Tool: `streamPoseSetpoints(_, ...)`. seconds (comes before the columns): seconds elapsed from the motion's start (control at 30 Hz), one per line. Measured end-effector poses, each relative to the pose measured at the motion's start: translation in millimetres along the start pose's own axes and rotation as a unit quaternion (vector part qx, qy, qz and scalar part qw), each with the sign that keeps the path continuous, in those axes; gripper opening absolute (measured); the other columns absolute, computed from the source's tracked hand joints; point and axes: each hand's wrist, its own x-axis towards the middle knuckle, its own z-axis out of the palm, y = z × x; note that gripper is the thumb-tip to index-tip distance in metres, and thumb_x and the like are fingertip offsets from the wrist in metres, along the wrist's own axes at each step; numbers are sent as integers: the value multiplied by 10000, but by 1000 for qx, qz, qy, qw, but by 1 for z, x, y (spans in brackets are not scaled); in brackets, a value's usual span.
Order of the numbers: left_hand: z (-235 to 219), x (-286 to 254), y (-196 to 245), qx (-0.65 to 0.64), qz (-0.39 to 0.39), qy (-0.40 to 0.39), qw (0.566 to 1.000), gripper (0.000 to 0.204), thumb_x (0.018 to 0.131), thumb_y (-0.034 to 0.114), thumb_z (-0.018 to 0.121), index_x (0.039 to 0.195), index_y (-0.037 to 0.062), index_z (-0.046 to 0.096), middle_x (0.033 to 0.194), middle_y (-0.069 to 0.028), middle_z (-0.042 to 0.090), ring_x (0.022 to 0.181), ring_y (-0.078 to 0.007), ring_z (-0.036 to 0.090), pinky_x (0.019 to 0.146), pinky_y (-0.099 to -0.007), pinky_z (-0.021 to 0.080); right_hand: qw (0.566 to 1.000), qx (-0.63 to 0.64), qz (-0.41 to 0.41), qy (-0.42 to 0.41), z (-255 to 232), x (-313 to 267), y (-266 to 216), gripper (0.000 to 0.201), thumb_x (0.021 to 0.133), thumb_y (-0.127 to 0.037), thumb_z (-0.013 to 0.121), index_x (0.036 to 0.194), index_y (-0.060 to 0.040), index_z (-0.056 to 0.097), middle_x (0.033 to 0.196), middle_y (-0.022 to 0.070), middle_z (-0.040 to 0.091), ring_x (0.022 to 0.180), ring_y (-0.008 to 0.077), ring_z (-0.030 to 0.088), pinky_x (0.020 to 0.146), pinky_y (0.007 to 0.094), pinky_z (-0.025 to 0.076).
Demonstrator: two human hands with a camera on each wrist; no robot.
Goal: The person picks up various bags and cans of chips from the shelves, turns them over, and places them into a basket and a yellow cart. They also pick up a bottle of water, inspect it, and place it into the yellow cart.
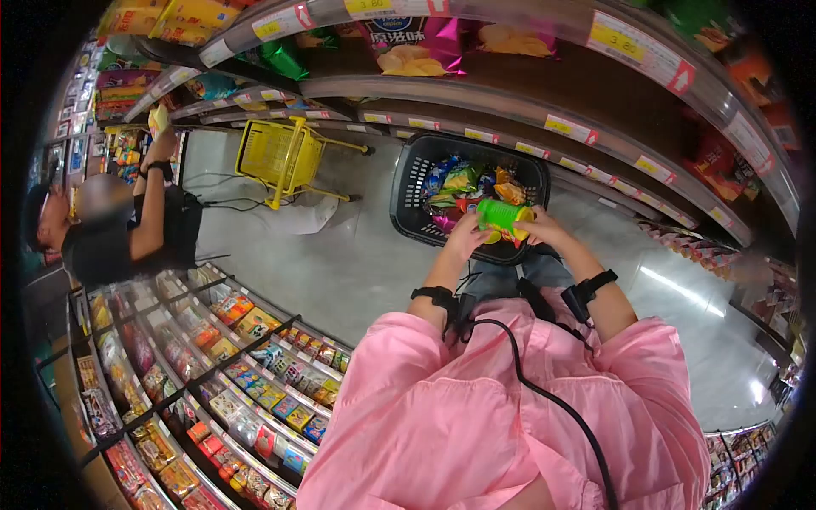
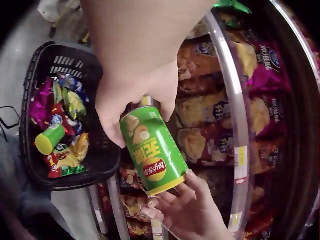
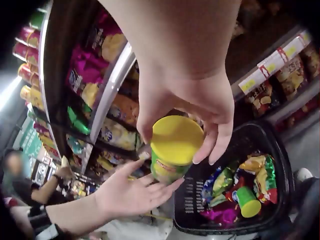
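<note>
One green can [image 2: 156,150] was held near the basket [image 1: 406,208].
Left hand [image 2: 137,92] gripped one end; right hand [image 3: 189,102] clasped the yellow lid [image 3: 177,139].

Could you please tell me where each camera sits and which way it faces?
Head: worn on the head, facing forward and down at the left hand, right hand, pink shirt and basket.
Left wrist: on that wrist, facing the green can; both hands show.
Right wrist: on that wrist, facing the can's yellow lid; both hands show.
The wrist views share can and basket.
</note>
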Motion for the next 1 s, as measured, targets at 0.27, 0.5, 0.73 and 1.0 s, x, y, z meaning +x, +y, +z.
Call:
streamPoseSetpoints(0.27,-33,4,-68,126,-83,181,972,571,700,336,552,1168,193,257,1020,-103,457,734,-223,530,619,-339,440,981,-171,61,-74,42,27,30,762,605,-391,662,1099,57,293,952,164,502,828,210,537,592,294,482)
streamPoseSetpoints(0.5,-17,-22,-65,120,-127,172,969,647,712,329,521,1234,191,164,994,-112,484,730,-214,526,561,-342,445,960,39,71,-266,60,27,59,729,691,-245,627,1267,-168,186,1113,90,415,934,204,484,629,329,489)
streamPoseSetpoints(0.73,-30,-5,-94,152,-124,47,979,676,701,367,491,1270,192,172,1127,-62,428,984,-220,449,755,-387,382,990,-5,71,-118,65,52,96,755,618,-196,687,1242,-135,265,1082,118,454,903,225,509,630,349,496)
streamPoseSetpoints(1.0,-62,-16,-105,238,-66,37,968,579,725,365,488,1230,161,293,1093,-24,466,894,-166,480,740,-331,345,984,-176,23,-15,47,120,144,766,561,-137,704,1221,-182,318,1031,151,500,852,229,537,605,336,492)
